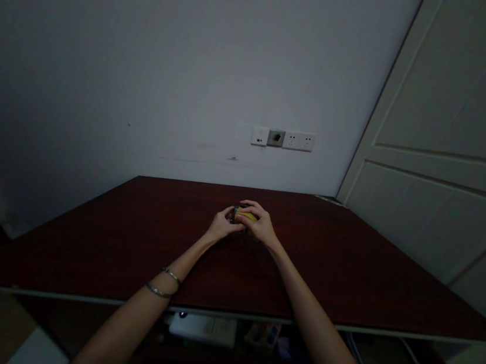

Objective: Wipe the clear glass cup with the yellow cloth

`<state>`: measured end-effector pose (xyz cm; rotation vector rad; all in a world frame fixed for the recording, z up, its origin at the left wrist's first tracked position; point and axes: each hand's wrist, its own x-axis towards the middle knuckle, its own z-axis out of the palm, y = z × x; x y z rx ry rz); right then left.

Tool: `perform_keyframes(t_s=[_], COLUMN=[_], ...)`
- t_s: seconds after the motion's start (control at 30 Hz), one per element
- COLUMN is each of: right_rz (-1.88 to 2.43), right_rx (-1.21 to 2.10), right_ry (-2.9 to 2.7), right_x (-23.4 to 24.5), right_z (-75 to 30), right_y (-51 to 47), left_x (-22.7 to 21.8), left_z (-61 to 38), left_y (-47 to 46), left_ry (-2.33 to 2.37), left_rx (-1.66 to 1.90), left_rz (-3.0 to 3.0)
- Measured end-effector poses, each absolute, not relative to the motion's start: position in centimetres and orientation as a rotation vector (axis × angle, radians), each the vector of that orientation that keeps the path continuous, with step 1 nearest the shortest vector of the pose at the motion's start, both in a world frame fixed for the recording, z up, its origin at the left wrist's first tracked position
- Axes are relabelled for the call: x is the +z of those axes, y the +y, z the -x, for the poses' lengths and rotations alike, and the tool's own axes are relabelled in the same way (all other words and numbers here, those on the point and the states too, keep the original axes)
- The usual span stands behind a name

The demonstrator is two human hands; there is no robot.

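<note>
Over the middle of the dark red tabletop, my two hands meet around a small object. Its yellow part (pixel 248 216) shows between the fingers of my right hand (pixel 264 227), which is closed on it with the thumb below and the fingers over the top. My left hand (pixel 222 225) is closed on the dark, partly shiny side (pixel 234 213) of the same object. Fingers cover much of it, and the light is dim, so its kind cannot be made out. Two silver bangles (pixel 164 281) circle my left forearm.
The dark red table (pixel 99 235) reaches back to a pale wall (pixel 195 70) with a row of sockets (pixel 291 140). A white panelled door (pixel 450 113) stands at the right. Under the table's front edge lie a white box (pixel 203 329) and other dim items.
</note>
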<state>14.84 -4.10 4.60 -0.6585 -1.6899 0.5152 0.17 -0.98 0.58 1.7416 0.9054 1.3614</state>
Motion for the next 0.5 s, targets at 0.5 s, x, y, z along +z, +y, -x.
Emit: perform_keyframes(t_s=[0.5], right_rz=[0.735], right_rx=[0.437], right_ry=[-1.658], right_x=[3.7], right_z=[-14.2], right_y=[-3.9], left_x=[1.5], left_z=[-0.4], left_y=[-2.6], left_ry=[1.004], left_rx=[1.311], left_rz=[-2.051])
